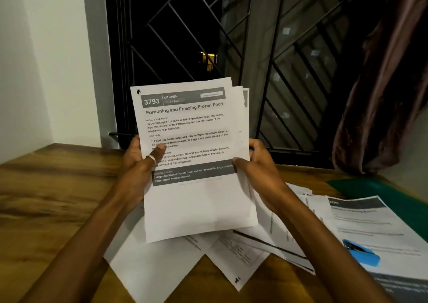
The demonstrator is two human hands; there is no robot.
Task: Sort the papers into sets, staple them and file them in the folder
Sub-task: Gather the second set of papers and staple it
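Fingers of left hand and right hand grip paper stack; rear sheets mostly hidden.

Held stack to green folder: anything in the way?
Yes: loose sheets cover the green folder's near side, the blue stapler resting on them. The left hand and right hand hold the stack.

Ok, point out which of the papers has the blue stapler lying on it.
The sheet at the far right, lying partly over the green folder: the blue stapler sits on it. The other loose sheets bear no stapler.
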